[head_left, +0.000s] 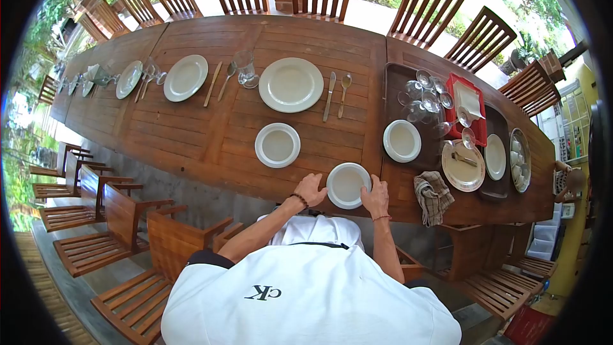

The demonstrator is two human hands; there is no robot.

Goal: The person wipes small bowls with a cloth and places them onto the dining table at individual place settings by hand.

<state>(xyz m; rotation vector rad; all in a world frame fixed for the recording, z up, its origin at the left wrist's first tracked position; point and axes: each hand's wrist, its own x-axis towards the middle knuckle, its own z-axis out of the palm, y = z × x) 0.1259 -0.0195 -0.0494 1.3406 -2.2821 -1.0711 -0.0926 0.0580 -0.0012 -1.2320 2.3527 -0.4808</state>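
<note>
A bowl (348, 186) is finger-gripped — left hand (310, 190) at nine o'clock, right hand (375, 197) at three — seemingly being positioned; next, levelness is required.

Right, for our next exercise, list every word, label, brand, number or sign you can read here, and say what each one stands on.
"cK": dark letters on the white shirt, upside down in this view.
Pale panels at the far right: any writing is too small to read.
No other text can be read.
</note>
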